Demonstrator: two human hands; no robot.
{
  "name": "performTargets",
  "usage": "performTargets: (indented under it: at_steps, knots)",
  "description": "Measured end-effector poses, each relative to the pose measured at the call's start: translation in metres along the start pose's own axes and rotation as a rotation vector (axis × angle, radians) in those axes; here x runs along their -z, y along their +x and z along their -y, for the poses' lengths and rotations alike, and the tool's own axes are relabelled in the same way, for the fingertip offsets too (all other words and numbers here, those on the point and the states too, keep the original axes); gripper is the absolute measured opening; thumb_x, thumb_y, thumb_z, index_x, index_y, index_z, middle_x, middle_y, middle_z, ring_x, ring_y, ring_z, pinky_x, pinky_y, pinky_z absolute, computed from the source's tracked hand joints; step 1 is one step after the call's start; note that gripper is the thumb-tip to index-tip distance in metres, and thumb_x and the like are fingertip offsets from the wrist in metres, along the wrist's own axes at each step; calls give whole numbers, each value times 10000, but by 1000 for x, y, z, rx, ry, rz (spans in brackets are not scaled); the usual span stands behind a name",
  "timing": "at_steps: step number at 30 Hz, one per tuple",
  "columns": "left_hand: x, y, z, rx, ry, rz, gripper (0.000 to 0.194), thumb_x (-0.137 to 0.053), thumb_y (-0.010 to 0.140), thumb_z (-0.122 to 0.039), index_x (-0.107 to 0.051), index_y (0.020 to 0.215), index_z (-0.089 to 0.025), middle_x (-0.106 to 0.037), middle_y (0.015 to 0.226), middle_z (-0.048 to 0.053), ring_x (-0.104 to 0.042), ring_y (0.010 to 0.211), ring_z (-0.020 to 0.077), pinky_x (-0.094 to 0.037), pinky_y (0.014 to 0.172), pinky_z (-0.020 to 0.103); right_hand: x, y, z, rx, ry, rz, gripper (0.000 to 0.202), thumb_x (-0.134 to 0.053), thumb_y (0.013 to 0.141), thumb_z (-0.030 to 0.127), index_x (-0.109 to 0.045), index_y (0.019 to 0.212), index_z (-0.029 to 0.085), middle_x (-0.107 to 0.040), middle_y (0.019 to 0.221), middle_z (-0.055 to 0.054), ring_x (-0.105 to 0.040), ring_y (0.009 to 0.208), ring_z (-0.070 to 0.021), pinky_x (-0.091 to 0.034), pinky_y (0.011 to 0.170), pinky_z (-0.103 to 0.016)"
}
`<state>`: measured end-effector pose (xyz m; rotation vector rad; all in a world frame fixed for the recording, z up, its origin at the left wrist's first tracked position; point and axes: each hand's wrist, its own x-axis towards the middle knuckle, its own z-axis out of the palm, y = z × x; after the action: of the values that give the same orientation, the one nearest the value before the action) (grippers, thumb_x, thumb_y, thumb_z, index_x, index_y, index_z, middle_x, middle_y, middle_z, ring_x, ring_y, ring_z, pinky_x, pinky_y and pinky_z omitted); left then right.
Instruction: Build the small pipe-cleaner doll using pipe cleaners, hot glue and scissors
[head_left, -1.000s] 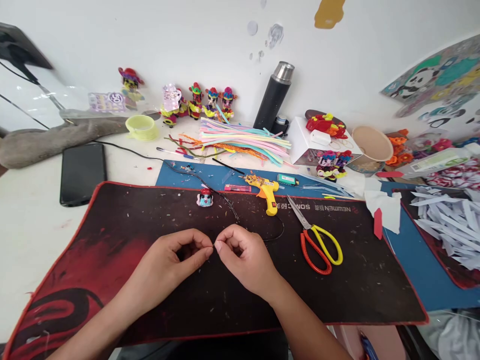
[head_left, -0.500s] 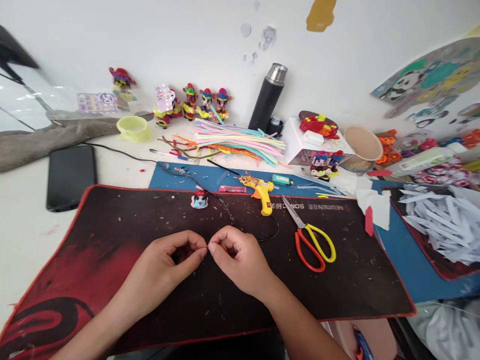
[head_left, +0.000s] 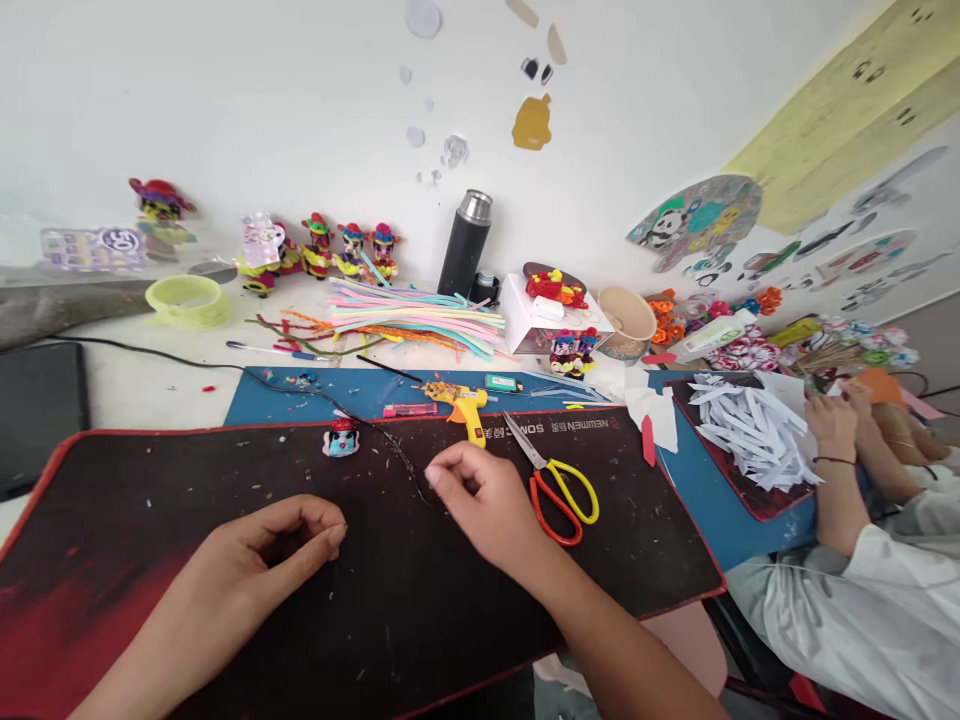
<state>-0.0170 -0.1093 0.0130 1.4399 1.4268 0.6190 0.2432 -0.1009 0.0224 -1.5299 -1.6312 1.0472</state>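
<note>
From afar I judged this fine fingertip work, my left hand [head_left: 244,570] and right hand [head_left: 487,510] apart, each pinched narrow, on what I couldn't tell, the figurine head [head_left: 341,441] beyond them on the desk mat [head_left: 420,610], the next move likely needing a steady touch.

My left hand [head_left: 251,570] and right hand [head_left: 484,505] are bare, with slender fingers [head_left: 300,508] and short thumbnails, each running through an uncovered wrist [head_left: 546,572] into a smooth, bare forearm [head_left: 607,635] that gradually thickens below.
</note>
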Motion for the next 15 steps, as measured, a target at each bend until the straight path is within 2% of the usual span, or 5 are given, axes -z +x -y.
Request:
performTargets:
  at_steps: [4, 7, 10, 15]
  knots:
    - [4, 2, -1, -20, -34, -7, 482, -743, 762, -732, -749, 758, -250, -730, 776, 27, -648, 702, 202, -527, 593, 211, 33, 22, -3, -50, -323, -118, 207, -681, 1006, 437, -731, 999, 236, -668, 708, 21, -613, 651, -172, -384, 626, -279]
    - [6, 4, 0, -29, -50, 19, 481, -732, 790, -728, -744, 776, -248, -716, 779, 23, -641, 711, 196, -521, 608, 208, 46, 33, -7, -91, -512, -148, 282, -649, 1037, 498, -731, 1047, 229, -726, 787, -8, -654, 722, -197, -372, 648, -290]
    - [9, 4, 1, -29, -59, 39, 491, -707, 820, -732, -745, 790, -243, -704, 766, 21, -638, 713, 193, -513, 614, 207, 48, 41, -10, -150, -651, -91, 372, -629, 1043, 572, -737, 1065, 217, -759, 834, -40, -694, 781, -228, -365, 650, -300]
    - [10, 2, 1, -43, -77, 39, 495, -696, 832, -731, -742, 788, -240, -698, 733, 19, -634, 701, 190, -506, 625, 209, 40, 52, -15, -195, -827, -11, 484, -635, 1005, 660, -720, 1075, 189, -788, 914, -109, -734, 840, -294, -368, 664, -324]
